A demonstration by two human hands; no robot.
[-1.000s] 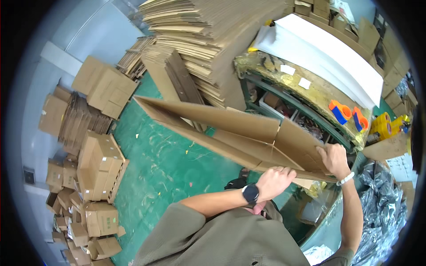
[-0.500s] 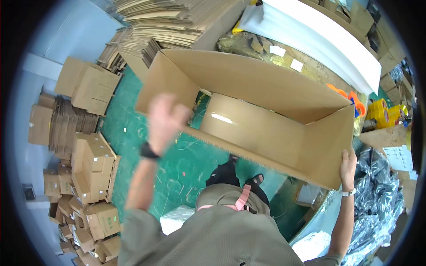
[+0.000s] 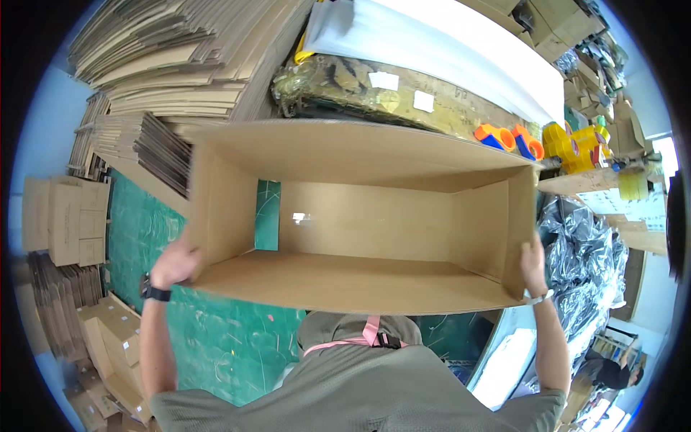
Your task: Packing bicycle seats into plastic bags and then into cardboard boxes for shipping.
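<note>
A long brown cardboard box (image 3: 360,282) is held in front of me, its open top facing up. Inside, a flap (image 3: 367,219) with a shiny strip of light on it covers most of the bottom; through a gap at its left end the green floor shows. My left hand (image 3: 178,263), with a dark band on the wrist, grips the box's left end near the front corner. At the opposite end my right hand (image 3: 533,265) presses around the right wall, its fingers partly hidden by the cardboard.
Beyond the box lies a worn bench (image 3: 338,86) with a white sheet roll (image 3: 446,50), orange-and-blue tape dispensers (image 3: 495,137) and yellow tape rolls (image 3: 576,147). Flat cardboard stacks (image 3: 194,57) rise at the far left. Plastic-wrapped bundles (image 3: 579,245) sit on the right.
My left hand, blurred over the box's front left edge before, now holds its left end. The box has levelled out and shifted left, and my view has turned toward the bench.
</note>
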